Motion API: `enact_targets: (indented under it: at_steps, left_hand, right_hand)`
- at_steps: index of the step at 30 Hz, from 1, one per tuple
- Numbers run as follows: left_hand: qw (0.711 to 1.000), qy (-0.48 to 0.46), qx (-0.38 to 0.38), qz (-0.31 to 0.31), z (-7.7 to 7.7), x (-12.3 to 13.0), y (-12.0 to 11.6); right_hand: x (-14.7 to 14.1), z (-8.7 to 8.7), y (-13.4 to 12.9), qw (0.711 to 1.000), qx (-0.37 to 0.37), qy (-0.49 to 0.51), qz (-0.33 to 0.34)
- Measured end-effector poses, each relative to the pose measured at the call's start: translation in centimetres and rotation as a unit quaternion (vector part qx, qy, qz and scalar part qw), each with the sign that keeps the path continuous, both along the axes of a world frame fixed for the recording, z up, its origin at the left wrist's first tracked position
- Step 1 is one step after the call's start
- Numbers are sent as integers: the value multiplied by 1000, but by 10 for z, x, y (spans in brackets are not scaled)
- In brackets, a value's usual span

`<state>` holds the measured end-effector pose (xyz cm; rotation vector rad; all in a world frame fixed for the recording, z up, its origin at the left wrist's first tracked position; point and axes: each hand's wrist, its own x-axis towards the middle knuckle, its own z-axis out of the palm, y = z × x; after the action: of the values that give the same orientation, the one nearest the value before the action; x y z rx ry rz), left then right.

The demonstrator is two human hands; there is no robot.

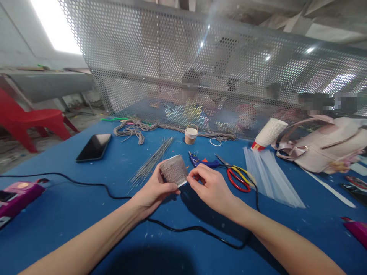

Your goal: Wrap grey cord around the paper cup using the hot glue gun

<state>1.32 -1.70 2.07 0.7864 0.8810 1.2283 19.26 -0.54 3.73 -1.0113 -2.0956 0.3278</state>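
Observation:
My left hand [153, 191] is wrapped round a paper cup [174, 170] covered in windings of thin grey cord, tilted on its side above the table. A white rim shows at the cup's lower right edge. There the pinched fingertips of my right hand [210, 185] meet the cup; what they hold is too small to make out. Just beyond the hands lie a blue glue gun [197, 160] and scissors [238, 180] with red and yellow handles. To the left of the cup is a loose bundle of thin grey wires [153, 160].
A small handled basket [190, 136], grey cord hanks [132, 128] and a white ring [215, 142] lie farther back. A phone [94, 148] is left; stacked paper cups [269, 133], clear strips [271, 177] and a pink bag [329, 143] are right. A black cable [197, 228] crosses the blue table.

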Motion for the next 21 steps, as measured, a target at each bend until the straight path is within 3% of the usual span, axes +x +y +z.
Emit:
enact_targets:
  at_steps: [21]
  left_hand:
    - [996, -53, 37, -63, -1, -8, 4]
  right_hand:
    - [1, 1, -1, 1000, -18, 18, 0]
